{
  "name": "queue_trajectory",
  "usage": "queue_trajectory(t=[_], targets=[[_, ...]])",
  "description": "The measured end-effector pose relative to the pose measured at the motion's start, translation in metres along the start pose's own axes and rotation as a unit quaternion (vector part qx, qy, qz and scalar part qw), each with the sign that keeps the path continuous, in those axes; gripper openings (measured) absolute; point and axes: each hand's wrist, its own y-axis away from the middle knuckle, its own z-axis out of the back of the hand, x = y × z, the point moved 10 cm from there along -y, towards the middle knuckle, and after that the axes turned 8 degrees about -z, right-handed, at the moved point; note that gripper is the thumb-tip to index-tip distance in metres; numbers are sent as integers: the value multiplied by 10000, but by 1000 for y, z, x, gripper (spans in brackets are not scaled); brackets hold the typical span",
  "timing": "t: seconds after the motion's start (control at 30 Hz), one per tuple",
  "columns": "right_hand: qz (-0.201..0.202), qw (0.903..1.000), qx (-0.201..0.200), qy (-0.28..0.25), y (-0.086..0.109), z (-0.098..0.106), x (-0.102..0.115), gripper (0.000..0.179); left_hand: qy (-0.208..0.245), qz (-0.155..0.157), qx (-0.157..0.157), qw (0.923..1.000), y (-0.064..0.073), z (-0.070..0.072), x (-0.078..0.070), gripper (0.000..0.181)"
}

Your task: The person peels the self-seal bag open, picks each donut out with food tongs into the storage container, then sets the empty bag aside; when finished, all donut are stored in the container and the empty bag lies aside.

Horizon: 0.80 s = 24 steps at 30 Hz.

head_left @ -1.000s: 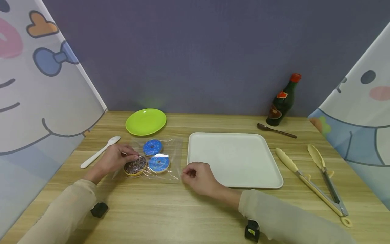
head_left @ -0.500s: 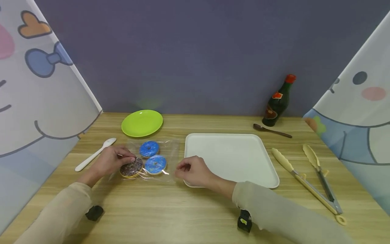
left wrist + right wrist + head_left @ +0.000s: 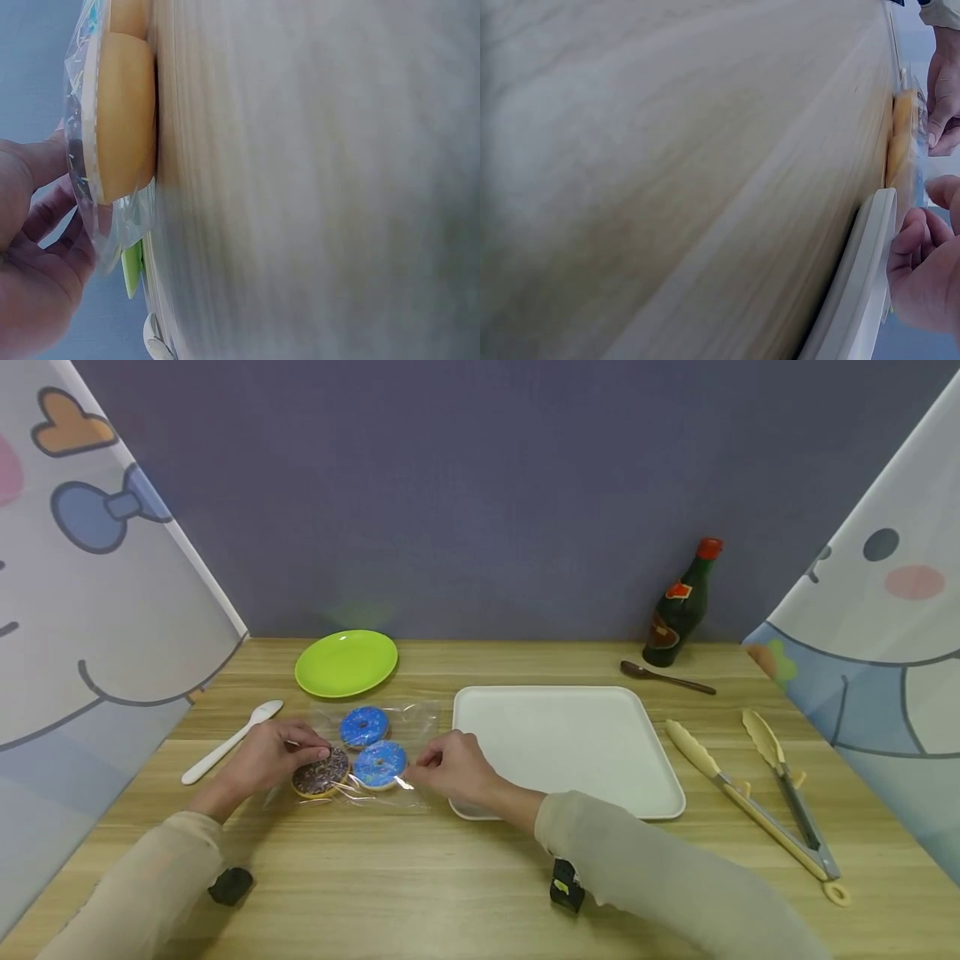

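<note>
A clear plastic bag (image 3: 422,720) lies on the wooden table with three doughnuts in it. One is chocolate with sprinkles (image 3: 322,774), one dark blue (image 3: 364,727), one lighter blue (image 3: 380,765). My left hand (image 3: 273,756) pinches the bag film over the chocolate doughnut; the left wrist view shows this doughnut's tan side (image 3: 126,116) with film around it. Over the bag's right part, my right hand (image 3: 459,768) has its fingertips beside the lighter blue doughnut. Its fingers (image 3: 910,238) are bent in the right wrist view; I cannot tell whether they grip film.
A white tray (image 3: 570,752) stands just right of the bag, under the right hand's side. Behind are a green plate (image 3: 347,664), a dark bottle (image 3: 677,610) and a brown spoon (image 3: 667,678). A white spoon (image 3: 232,742) lies left, tongs (image 3: 757,814) right.
My right hand has moved left from the bag's right edge to the lighter blue doughnut. The left hand stays on the bag at the chocolate doughnut. The head view has shifted slightly.
</note>
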Motion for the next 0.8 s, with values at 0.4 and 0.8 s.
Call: queue_trajectory(t=[0.4, 0.8], targets=[[187, 9994, -48, 272, -1, 6, -1, 11, 8, 18, 21, 10000, 0, 0, 1, 12], [-253, 9995, -156, 93, 4, 22, -28, 13, 77, 64, 60, 9999, 0, 0, 1, 11]])
